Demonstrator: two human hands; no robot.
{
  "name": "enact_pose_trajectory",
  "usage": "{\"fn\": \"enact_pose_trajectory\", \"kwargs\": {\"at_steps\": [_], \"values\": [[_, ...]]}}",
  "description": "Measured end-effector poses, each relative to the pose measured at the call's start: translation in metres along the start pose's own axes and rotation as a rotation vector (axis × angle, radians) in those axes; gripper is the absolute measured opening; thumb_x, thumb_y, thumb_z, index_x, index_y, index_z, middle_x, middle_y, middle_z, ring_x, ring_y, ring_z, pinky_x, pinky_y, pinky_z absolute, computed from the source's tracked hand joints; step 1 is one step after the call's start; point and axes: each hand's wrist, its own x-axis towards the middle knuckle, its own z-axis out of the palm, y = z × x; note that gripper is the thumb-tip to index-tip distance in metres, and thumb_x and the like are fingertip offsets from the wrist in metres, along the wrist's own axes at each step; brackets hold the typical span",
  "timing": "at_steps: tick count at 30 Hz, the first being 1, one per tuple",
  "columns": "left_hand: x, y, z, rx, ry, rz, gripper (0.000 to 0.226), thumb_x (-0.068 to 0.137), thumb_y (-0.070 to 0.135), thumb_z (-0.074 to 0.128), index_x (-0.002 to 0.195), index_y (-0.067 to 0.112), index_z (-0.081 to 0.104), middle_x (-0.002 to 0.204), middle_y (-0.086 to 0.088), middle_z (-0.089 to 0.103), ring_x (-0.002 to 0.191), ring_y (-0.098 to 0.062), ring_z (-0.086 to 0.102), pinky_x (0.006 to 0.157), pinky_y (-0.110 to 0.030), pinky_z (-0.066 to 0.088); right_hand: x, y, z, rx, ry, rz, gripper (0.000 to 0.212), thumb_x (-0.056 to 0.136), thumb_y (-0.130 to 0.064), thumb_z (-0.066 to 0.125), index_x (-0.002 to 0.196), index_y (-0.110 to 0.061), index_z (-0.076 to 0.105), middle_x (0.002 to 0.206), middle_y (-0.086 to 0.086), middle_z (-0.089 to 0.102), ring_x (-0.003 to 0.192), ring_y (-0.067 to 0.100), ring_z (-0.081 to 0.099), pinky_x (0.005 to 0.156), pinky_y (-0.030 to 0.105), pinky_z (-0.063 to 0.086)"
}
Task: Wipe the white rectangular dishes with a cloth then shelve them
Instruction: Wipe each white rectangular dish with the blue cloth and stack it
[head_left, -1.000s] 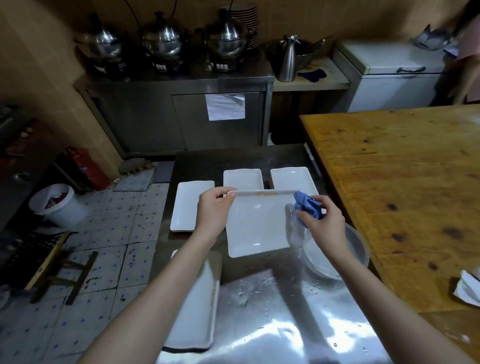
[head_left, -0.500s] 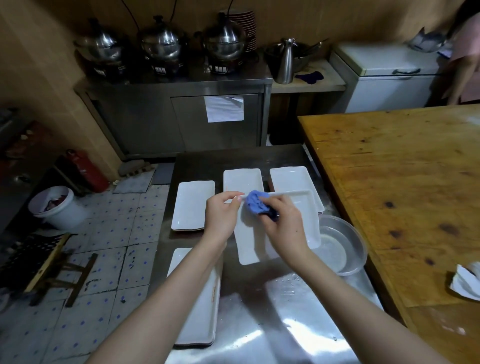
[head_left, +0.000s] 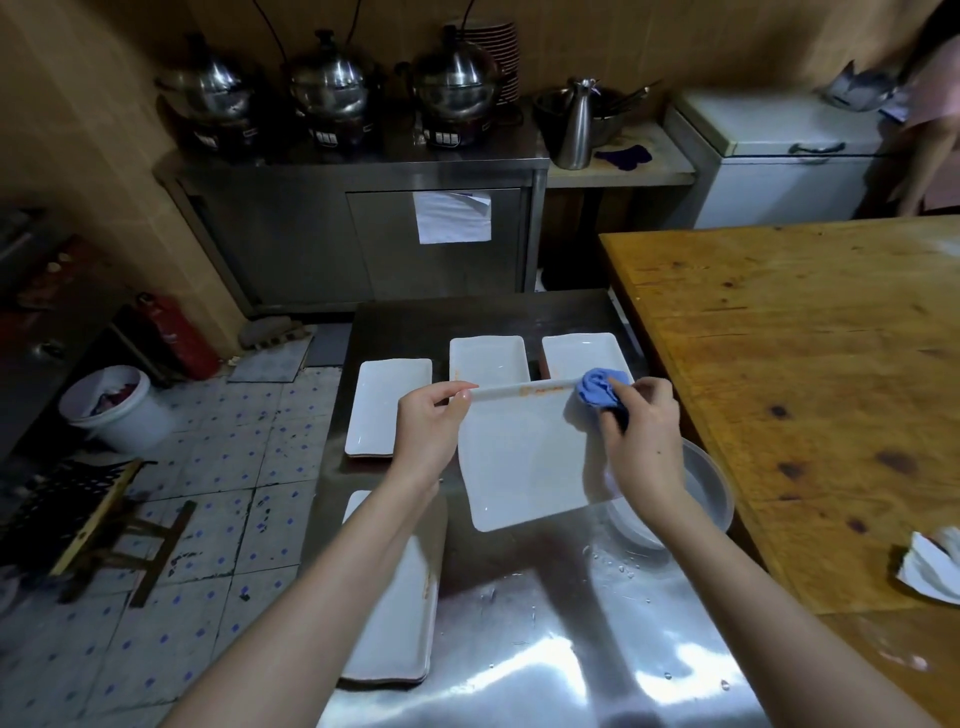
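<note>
My left hand (head_left: 428, 428) pinches the far left corner of a white rectangular dish (head_left: 524, 457), tilted up above the steel table (head_left: 519, 649). An orange smear marks its far rim. My right hand (head_left: 641, 441) grips a blue cloth (head_left: 597, 391) and presses it on the dish's far right corner. Three more white dishes lie flat behind: one at left (head_left: 387, 405), one in the middle (head_left: 488, 358), one at right (head_left: 579, 353). Another dish (head_left: 395, 613) lies near the table's left edge, partly under my left forearm.
A clear bowl (head_left: 701, 499) of water sits under my right wrist. A wooden table (head_left: 805, 364) fills the right side, with a crumpled white tissue (head_left: 930, 566) on it. Steel pots on a cabinet (head_left: 363, 208) stand behind. Another person (head_left: 930, 114) stands at far right.
The cloth went from the dish's right corner to its left end and back to the right along the far rim. The dish is tilted up again.
</note>
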Motion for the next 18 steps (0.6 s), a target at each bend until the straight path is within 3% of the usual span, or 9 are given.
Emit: {"fn": "enact_pose_trajectory", "kwargs": {"at_steps": [4, 7, 13, 18], "values": [[-0.001, 0.0, 0.003, -0.03, 0.009, -0.032, 0.014, 0.096, 0.014, 0.055, 0.098, 0.015, 0.069, 0.106, -0.01, 0.069, 0.101, -0.028, 0.066, 0.081, -0.039, 0.052, -0.007, -0.017, 0.012, 0.088, -0.067, -0.025, 0.033, 0.09, -0.007, 0.054, 0.123, -0.005, 0.057, 0.117, 0.012, 0.047, 0.104, 0.028, 0.048, 0.091, 0.03, 0.038], [0.0, -0.001, 0.006, -0.051, 0.026, -0.07, 0.013, 0.095, 0.014, 0.056, 0.098, 0.014, 0.068, 0.107, -0.012, 0.069, 0.102, -0.029, 0.065, 0.09, -0.048, 0.054, -0.022, -0.04, 0.023, 0.181, -0.154, -0.118, 0.033, 0.089, -0.005, 0.054, 0.121, -0.006, 0.058, 0.116, 0.011, 0.05, 0.103, 0.027, 0.049, 0.091, 0.025, 0.036], [0.001, -0.002, 0.006, -0.079, 0.026, -0.095, 0.021, 0.095, 0.011, 0.056, 0.112, 0.003, 0.066, 0.109, -0.018, 0.068, 0.098, -0.027, 0.066, 0.092, -0.048, 0.053, -0.044, -0.066, 0.035, 0.168, -0.277, -0.377, 0.039, 0.09, -0.008, 0.054, 0.129, -0.01, 0.053, 0.124, 0.011, 0.049, 0.103, 0.028, 0.044, 0.087, 0.035, 0.042], [0.003, -0.006, -0.001, -0.069, 0.029, -0.12, 0.02, 0.096, 0.016, 0.056, 0.108, 0.008, 0.069, 0.109, -0.016, 0.069, 0.101, -0.032, 0.066, 0.088, -0.052, 0.054, -0.03, -0.047, 0.025, 0.136, -0.274, -0.33, 0.039, 0.091, -0.013, 0.053, 0.129, -0.012, 0.052, 0.124, 0.007, 0.049, 0.108, 0.025, 0.044, 0.087, 0.034, 0.042]]}}
